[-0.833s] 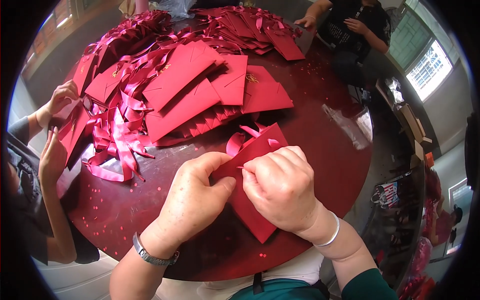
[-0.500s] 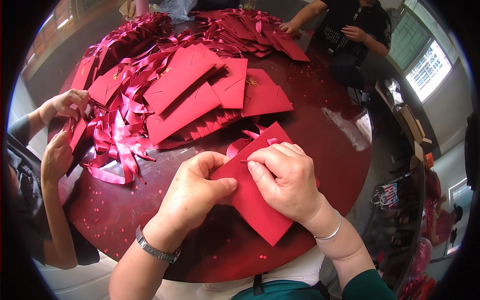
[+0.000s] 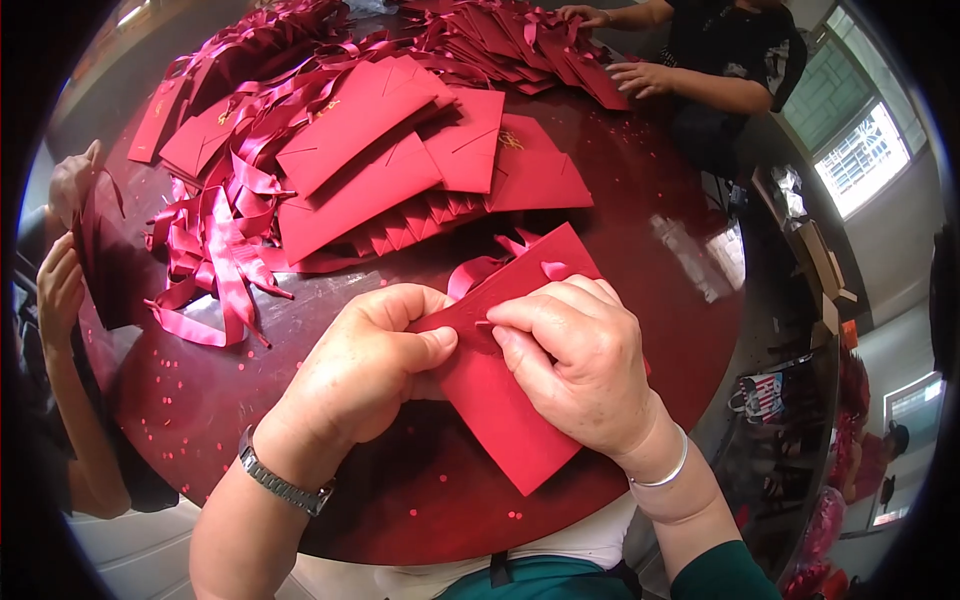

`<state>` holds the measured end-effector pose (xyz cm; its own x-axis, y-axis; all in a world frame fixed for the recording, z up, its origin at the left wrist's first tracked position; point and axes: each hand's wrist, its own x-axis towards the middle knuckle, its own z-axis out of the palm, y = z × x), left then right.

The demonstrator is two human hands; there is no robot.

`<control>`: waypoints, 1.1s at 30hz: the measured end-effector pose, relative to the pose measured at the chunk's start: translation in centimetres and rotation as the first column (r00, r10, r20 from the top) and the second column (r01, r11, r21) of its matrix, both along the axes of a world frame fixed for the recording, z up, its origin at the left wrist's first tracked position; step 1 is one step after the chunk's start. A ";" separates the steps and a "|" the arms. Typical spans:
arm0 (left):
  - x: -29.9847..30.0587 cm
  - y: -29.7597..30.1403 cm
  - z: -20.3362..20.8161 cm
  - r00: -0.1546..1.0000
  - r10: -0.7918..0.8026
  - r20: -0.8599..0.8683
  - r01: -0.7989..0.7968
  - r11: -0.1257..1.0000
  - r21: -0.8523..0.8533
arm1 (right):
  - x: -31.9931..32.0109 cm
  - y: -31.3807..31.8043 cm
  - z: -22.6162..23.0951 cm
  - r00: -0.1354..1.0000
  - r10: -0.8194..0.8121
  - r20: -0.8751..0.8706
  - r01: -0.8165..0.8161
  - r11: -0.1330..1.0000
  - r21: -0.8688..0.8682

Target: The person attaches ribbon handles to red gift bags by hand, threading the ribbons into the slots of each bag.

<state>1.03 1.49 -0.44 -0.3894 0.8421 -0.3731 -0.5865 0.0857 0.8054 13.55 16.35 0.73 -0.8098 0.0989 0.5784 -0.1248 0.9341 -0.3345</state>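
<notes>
Metal wristwatch (image 3: 285,487) on left wrist, silver bangle (image 3: 662,470) and green sleeve (image 3: 725,577) on right.

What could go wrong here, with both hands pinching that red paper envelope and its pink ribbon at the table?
The left hand and right hand pinch the red paper envelope tightly at one spot, so the paper might crease or tear there. The pink satin ribbon looped at its top edge could slip loose. The envelope's lower corner lies near the edge of the round dark table, so it might slide off if let go.
</notes>
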 end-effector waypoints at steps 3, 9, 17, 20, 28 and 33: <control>0.1 0.0 0.1 1.000 0.004 0.001 -0.004 1.000 0.001 | 0.1 -0.2 0.1 1.000 0.000 0.019 0.000 1.000 0.004; 0.2 -0.1 -0.4 0.999 0.015 -0.037 -0.014 1.000 0.015 | 0.0 -0.6 -0.3 1.000 -0.017 0.013 0.017 1.000 -0.018; 1.2 -0.2 0.8 0.925 0.003 -0.379 -0.043 0.994 -0.099 | -0.1 -1.5 -0.8 0.995 -0.103 0.016 0.104 0.984 -0.147; 2.2 0.0 0.4 0.662 0.084 -0.745 -0.126 0.992 -0.001 | -0.2 -1.8 -0.8 0.992 -0.121 -0.041 0.118 0.991 -0.066; 3.4 0.2 -0.7 0.285 0.231 -0.930 -0.237 0.957 0.165 | -0.6 -3.3 -0.2 0.975 -0.221 0.005 0.204 0.909 0.364; 3.2 0.1 -0.4 0.252 0.213 -0.944 -0.224 0.962 0.157 | -1.3 -2.7 -0.9 0.987 -0.149 -0.058 0.157 0.976 0.153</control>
<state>4.28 1.58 -0.81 -0.6384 0.6629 0.3912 0.5910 0.0965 0.8008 12.24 13.68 -0.17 -0.7640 0.1250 0.6329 0.0116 0.9836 -0.1801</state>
